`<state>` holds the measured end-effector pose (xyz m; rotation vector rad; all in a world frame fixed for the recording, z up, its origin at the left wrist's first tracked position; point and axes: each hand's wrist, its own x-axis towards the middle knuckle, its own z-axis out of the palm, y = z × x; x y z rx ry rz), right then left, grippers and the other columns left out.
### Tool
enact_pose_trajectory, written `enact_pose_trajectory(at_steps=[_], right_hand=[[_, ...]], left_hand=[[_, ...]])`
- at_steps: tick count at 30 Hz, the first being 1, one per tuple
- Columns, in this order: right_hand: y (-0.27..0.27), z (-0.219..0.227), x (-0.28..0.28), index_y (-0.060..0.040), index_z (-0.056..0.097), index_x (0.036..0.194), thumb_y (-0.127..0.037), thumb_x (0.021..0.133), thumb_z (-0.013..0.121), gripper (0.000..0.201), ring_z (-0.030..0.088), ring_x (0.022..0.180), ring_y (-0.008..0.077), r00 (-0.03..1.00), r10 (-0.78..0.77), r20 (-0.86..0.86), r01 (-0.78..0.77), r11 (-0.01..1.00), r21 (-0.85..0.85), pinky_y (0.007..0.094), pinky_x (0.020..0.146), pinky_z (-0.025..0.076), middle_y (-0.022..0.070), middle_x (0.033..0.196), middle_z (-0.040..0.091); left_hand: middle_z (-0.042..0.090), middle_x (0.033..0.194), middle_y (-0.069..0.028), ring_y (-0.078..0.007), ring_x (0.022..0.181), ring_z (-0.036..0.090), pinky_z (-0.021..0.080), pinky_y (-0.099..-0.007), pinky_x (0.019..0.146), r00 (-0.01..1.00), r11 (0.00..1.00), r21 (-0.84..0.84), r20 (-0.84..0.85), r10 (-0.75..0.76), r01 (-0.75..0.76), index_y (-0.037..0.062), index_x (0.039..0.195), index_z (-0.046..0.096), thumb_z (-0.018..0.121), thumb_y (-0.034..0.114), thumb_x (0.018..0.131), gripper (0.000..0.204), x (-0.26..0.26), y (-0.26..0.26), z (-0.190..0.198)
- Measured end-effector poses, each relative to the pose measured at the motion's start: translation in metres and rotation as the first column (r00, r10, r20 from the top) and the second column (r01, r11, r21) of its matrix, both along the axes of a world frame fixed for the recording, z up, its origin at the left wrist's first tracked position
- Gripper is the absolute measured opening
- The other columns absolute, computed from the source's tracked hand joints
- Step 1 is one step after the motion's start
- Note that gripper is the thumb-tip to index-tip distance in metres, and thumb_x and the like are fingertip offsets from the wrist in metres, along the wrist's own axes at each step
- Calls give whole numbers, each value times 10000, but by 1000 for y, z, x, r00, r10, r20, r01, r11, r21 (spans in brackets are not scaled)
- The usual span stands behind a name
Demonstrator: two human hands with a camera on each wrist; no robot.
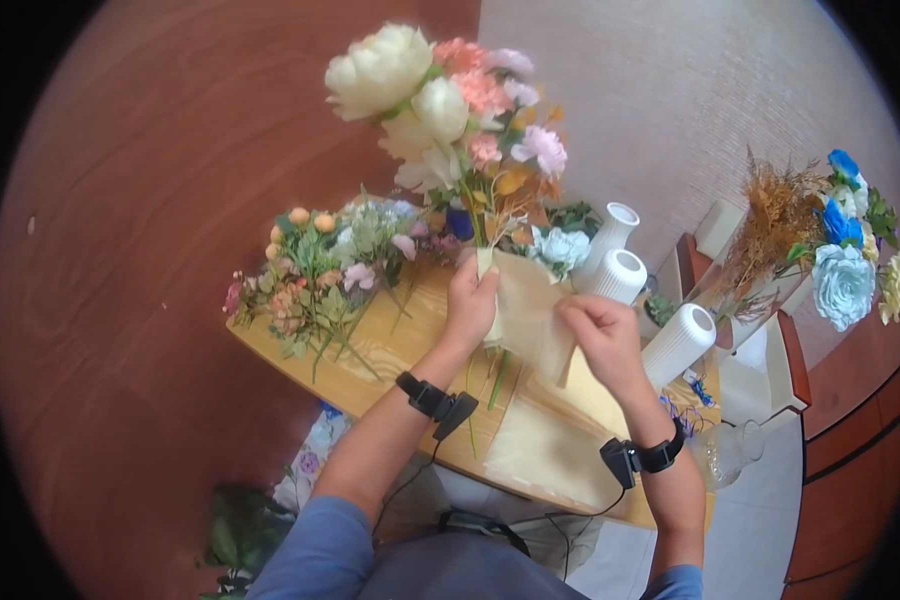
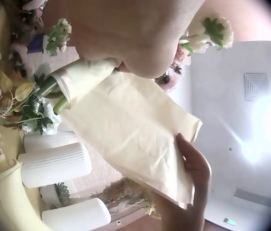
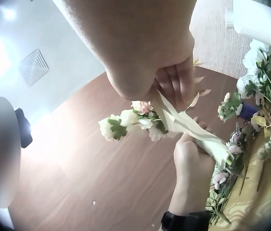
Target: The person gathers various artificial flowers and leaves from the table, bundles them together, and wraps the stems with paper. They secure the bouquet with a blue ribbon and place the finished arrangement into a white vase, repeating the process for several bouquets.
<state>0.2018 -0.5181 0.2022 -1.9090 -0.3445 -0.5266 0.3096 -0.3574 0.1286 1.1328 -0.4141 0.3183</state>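
My left hand [image 1: 469, 308] grips the stems of a bouquet with cream paper wound round them. Its blooms stand upright above the fist: a big white peony [image 1: 378, 72], coral carnations [image 1: 482, 92] and pale pink flowers [image 1: 542, 150]. Green stem ends [image 1: 498, 378] poke out below. The loose part of the cream wrapping paper [image 2: 126, 120] spreads from the stems toward my right hand [image 1: 606, 338], which pinches its far edge between thumb and fingers. From the right wrist, the left hand [image 3: 193, 166] appears wrapped round the rolled paper.
Artificial flowers [image 1: 320, 265] lie at the wooden table's [image 1: 410, 350] left end. White ribbed vases [image 1: 680, 345] stand on the right, near a glass vase [image 1: 732, 452]. More cream paper sheets [image 1: 540, 445] lie at the front edge. A blue-flower arrangement [image 1: 845, 285] stands far right.
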Motion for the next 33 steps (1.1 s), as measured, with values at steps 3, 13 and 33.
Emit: enact_pose_trajectory(at_steps=[3, 13, 33], right_hand=[[16, 14, -12, 30, 684, 846, -111, 848, 611, 159, 522, 567, 73, 1000, 10, 9, -9, 998, -66, 256, 518, 411, 44, 604, 597], [10, -33, 23, -15, 613, 1011, -353, 1002, 449, 375, 586, 754, 78, 996, 69, -57, -62, 992, 112, 227, 640, 481, 29, 838, 629], [6, -47, 24, -10, 598, 1049, -385, 997, 453, 405, 581, 788, 67, 919, 276, -282, -194, 938, 286, 234, 700, 477, 8, 912, 633]], left_hand=[[571, 1048, -34, -94, 914, 536, 432, -241, 810, 1000, 1000, 29, 24, 5, -6, -7, 1142, 557, 486, 54, 950, 214, 13, -1, -12], [622, 1087, -65, -147, 984, 608, 488, -307, 877, 903, 865, -305, -35, -429, 400, 33, 1161, 548, 480, 93, 977, 205, -19, -1, 28], [644, 1120, -118, -159, 993, 622, 501, -291, 849, 351, 386, -26, -363, -863, 922, -43, 1189, 584, 568, 282, 944, 407, 1, 44, 66]])
